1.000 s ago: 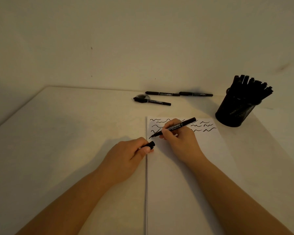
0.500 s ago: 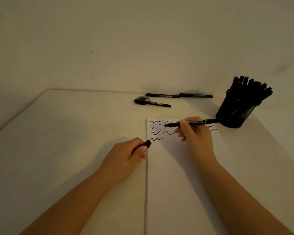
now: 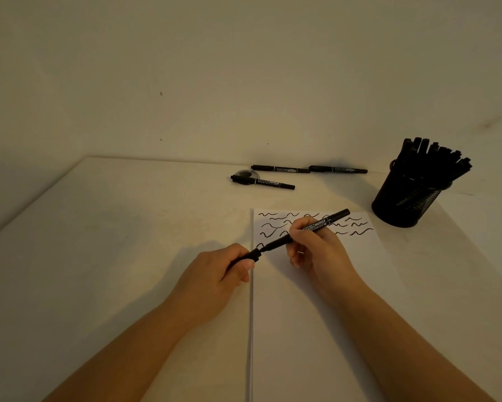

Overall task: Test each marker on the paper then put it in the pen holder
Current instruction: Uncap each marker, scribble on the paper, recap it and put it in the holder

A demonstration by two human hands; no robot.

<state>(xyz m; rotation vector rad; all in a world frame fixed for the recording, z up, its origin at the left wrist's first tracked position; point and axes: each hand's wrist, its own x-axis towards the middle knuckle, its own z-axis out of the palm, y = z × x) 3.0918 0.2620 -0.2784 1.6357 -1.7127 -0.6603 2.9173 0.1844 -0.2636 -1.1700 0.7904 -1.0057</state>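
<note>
Black cap (image 3: pixel 248 256) is sitting pinched in your left hand (image 3: pixel 215 281) at the paper (image 3: pixel 316 329) edge; your right hand (image 3: pixel 316 250) is gripping the marker (image 3: pixel 310 229), now swung back from the pen holder (image 3: pixel 409 198), tip meeting the cap.

The marker (image 3: pixel 307 230) is looking like smooth black plastic, its printed barrel catching a faint sheen, and its cap (image 3: pixel 248 255) is showing the same dark plastic, slightly glossy. The paper (image 3: pixel 316 314) is lying flat and matt white, its squiggles of black ink looking dull. The pen holder (image 3: pixel 403 201) is appearing as black wire mesh, probably metal, glinting in small spots. The three loose markers (image 3: pixel 278 169) near the wall are looking like the same smooth black plastic. The table (image 3: pixel 113 242) is showing a smooth, matt, cream surface; the wall (image 3: pixel 244 68) is looking matt and painted, with a few small marks
</note>
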